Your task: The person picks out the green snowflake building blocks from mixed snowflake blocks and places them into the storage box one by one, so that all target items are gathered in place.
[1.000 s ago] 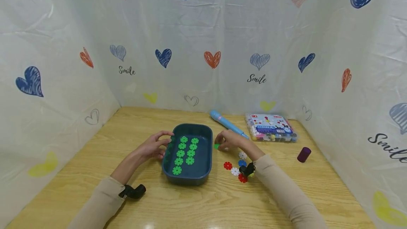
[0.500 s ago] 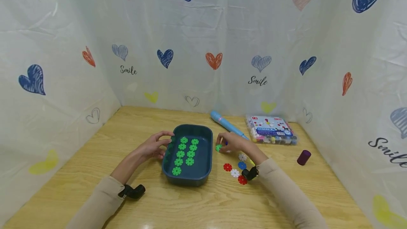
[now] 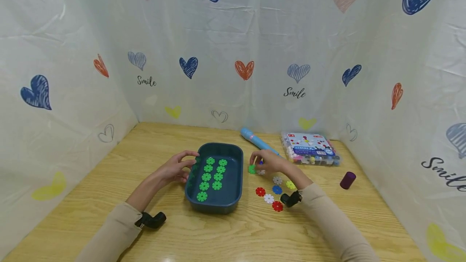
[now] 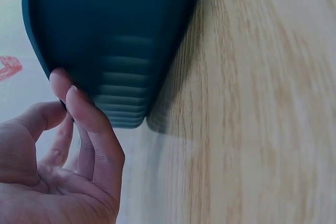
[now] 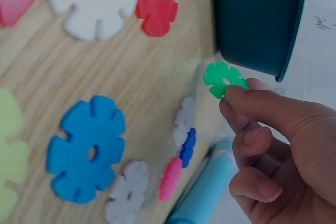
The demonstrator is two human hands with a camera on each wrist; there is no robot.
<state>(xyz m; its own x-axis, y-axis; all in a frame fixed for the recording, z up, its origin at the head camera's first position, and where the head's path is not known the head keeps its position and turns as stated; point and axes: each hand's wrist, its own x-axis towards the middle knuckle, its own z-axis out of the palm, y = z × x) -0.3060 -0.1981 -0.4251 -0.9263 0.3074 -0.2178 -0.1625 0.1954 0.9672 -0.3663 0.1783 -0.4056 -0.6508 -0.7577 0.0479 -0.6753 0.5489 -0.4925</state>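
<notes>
On the wooden desk (image 3: 109,181), loose red, white, blue and yellow plastic snowflake discs (image 3: 269,198) lie nearest, just right of the dark teal plastic tray (image 3: 233,191). The tray holds two rows of green discs (image 3: 211,176). The left hand (image 3: 174,167) grips the tray's left wall, fingers curled round the rim. The right hand (image 3: 267,161) pinches one green plastic snowflake disc (image 3: 251,169) between thumb and forefinger, just beside the tray's right wall. Beyond lie a light blue pen-shaped tool (image 3: 256,140), a clear plastic box of coloured pieces (image 3: 309,148) and a purple cylinder (image 3: 347,179).
</notes>
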